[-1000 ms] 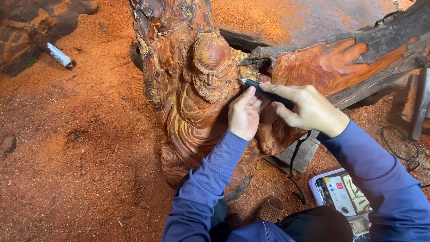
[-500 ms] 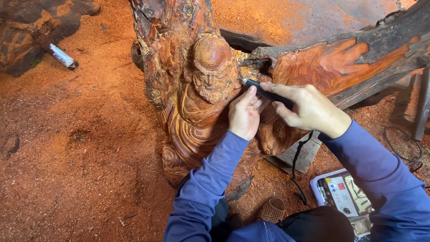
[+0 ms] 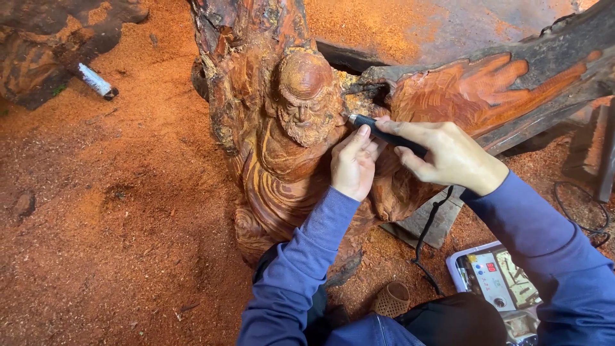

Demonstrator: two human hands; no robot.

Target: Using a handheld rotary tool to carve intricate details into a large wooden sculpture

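my right hand [image 3: 451, 157] pinches the black carving tool [image 3: 384, 133], tip beside the beard of the wooden figure [image 3: 291, 141]; my left hand [image 3: 352, 163] rests curled on the wood, thumb steadying the shaft; light, short strokes seem best.

Lying open to the left: wide sawdust floor [image 3: 115, 211], only a small white tube [image 3: 95, 80] near a dark stump [image 3: 38, 51]. Blocking ahead: carving [image 3: 288, 141]. Crowding the right: carved limb [image 3: 500, 83], control box [image 3: 493, 282], cable [image 3: 430, 237], small basket [image 3: 392, 298].
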